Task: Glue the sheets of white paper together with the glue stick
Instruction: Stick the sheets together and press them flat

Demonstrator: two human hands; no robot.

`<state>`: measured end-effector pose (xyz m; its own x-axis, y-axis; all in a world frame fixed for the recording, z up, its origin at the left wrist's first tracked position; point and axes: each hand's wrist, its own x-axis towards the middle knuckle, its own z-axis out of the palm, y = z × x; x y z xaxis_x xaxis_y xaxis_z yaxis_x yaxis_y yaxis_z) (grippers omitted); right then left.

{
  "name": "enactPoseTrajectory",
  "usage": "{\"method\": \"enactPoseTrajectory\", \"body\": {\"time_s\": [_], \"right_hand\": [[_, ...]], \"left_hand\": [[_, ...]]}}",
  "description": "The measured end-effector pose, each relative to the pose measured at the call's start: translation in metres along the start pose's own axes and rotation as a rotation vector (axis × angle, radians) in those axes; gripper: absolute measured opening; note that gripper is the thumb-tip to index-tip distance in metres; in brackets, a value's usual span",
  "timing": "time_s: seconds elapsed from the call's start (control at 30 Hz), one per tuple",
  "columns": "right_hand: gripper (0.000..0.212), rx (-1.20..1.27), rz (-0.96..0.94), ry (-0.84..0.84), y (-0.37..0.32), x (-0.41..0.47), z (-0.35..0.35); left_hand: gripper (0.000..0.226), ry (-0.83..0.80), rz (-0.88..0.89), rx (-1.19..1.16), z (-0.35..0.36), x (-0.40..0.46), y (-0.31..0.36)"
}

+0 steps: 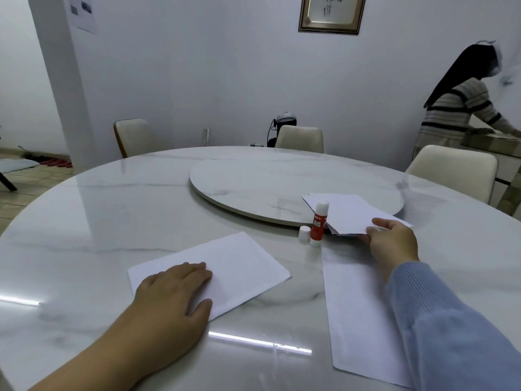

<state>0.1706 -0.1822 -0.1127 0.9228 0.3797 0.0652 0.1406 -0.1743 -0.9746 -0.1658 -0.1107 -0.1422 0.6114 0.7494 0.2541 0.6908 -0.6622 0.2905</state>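
Note:
A white sheet (242, 266) lies flat on the marble table, and my left hand (174, 294) rests palm-down on its near left corner, fingers spread. My right hand (392, 244) pinches the near edge of a small stack of white sheets (349, 213) that leans on the turntable's rim. Just left of that stack the red glue stick (318, 224) stands upright with its white glue exposed. Its white cap (304, 234) stands beside it. A long strip of white paper (361, 314) lies under my right forearm.
A round marble turntable (253, 182) fills the middle of the round table (112, 221). Three cream chairs stand around the far side. A person in a striped sweater (462, 108) bends over a counter at the far right.

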Motion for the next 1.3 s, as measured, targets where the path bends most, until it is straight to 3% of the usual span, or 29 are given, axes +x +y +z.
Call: {"method": "enactPoseTrajectory", "body": {"time_s": [0.1, 0.43, 1.03, 1.3], "right_hand": [[0.036, -0.024, -0.009, 0.027, 0.003, 0.002, 0.004], [0.042, -0.071, -0.027, 0.169, 0.004, 0.002, 0.011], [0.031, -0.036, -0.024, 0.079, 0.01, 0.008, 0.013], [0.032, -0.036, -0.067, 0.118, 0.004, 0.002, 0.012]], "left_hand": [[0.09, -0.018, 0.013, 0.023, 0.0, 0.0, 0.0], [0.092, -0.044, 0.018, 0.04, -0.002, -0.002, 0.004], [0.089, -0.049, 0.027, 0.041, -0.001, -0.001, 0.004], [0.089, -0.049, 0.024, 0.036, 0.0, -0.002, 0.003]]}}
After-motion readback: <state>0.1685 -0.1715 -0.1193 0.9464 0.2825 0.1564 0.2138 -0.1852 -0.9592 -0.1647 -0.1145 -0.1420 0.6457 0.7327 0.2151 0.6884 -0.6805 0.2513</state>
